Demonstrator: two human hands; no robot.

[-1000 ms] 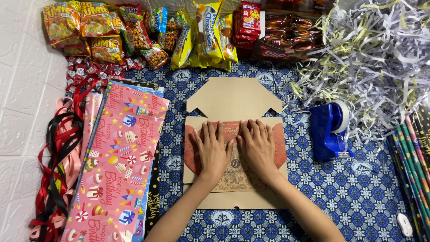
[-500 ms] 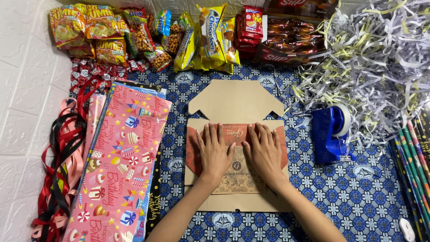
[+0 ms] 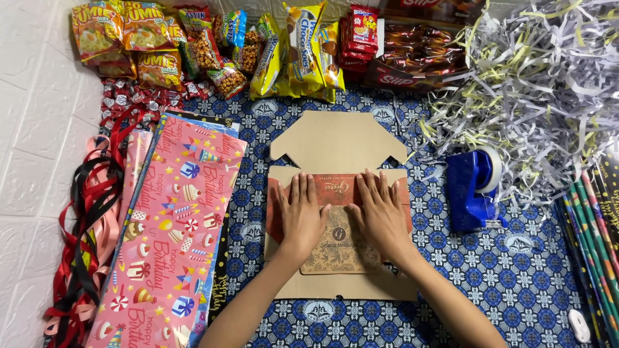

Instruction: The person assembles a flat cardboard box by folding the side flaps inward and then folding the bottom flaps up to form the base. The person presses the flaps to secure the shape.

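Pink wrapping paper (image 3: 177, 225) and red ribbons (image 3: 84, 219) lie left of the hands, a blue tape dispenser (image 3: 474, 187) to the right; nothing blocks them. Both hands — left hand (image 3: 302, 216), right hand (image 3: 382, 216) — lie flat, fingers spread, gripping nothing, palms pressing the flattened box (image 3: 338, 193) beneath them. Its tan flap sticks out just beyond the fingertips. Farther off — shredded paper (image 3: 535, 84) and snack packs (image 3: 213, 45).

blue patterned cloth (image 3: 516, 283), white tiled floor (image 3: 32, 148)
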